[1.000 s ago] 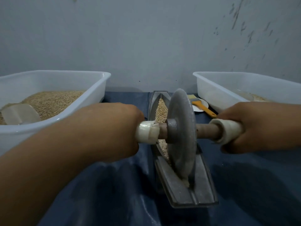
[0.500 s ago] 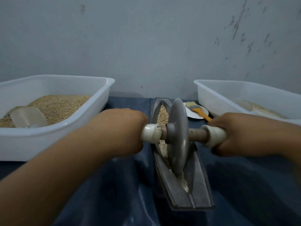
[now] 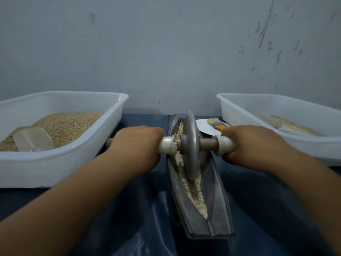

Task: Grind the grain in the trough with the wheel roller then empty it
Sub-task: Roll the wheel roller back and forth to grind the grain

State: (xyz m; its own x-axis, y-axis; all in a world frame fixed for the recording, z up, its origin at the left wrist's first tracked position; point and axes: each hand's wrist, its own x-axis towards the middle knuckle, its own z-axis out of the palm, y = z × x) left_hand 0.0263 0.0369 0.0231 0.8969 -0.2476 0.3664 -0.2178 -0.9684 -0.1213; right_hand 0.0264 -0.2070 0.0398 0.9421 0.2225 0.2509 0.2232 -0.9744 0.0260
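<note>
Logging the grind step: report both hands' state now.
Left hand: closed, gripping the wheel roller's left handle.
Right hand: closed, gripping its right handle.

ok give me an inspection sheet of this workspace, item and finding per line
surface: dark blue sheet, wrinkled, covers the work area
job's things: metal trough lies lengthwise with grain along its groove; wheel roller stands upright in it
clutter: left tub holds grain and a clear scoop; right tub holds a little grain; brush on a white plate
hands: left hand and right hand each grip one end of the roller's axle
cables: nothing seen
surroundings: grey wall with dark scuff marks at the right
</note>
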